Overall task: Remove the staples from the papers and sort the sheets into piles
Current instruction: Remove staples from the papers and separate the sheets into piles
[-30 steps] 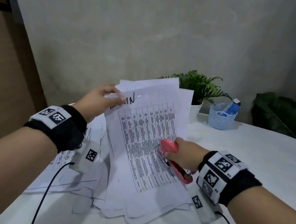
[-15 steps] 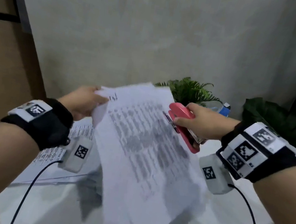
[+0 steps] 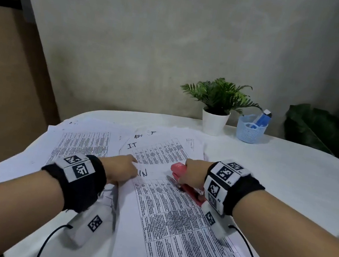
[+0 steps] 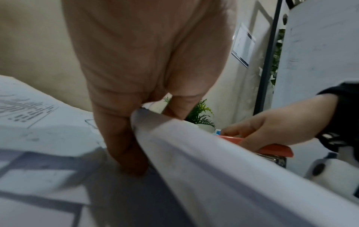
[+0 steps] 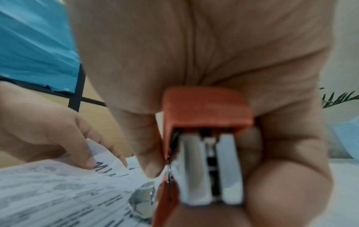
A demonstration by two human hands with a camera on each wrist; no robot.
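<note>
a: printed sheet (image 3: 182, 225) with table text, lying flat on the bench (image 3: 279, 166), nearest the viewer, over other loose papers (image 3: 82, 144); handwritten letters near its top left corner.

b: top left corner pinched between thumb and fingers of the left hand (image 3: 121, 170); corner edge lifted and curled in the left wrist view (image 4: 174, 138), fingertips (image 4: 134, 165) pressed down on the paper below.

a: red stapler (image 3: 186, 186) gripped in the right hand (image 3: 195, 174), fingers and thumb wrapped round its body; metal nose resting on the upper part of the same sheet, just right of the pinched corner.

b: seen from behind in the right wrist view (image 5: 205, 138): red cap above, metal magazine beneath, thumb on one side, fingers on the other. staple itself too small to make out.

a: further sheets (image 3: 161, 149) spread toward the far edge, marked "i.t" by hand, partly under the near sheet.

b: beyond these, near the wall: small green plant (image 3: 219, 96) in a white pot (image 3: 214, 122), and just beside it a pale blue basket (image 3: 251, 129) holding a blue and white item.

a: black bands with square printed markers on both wrists; dark leafy plant (image 3: 322, 129) off the bench at far right.
</note>
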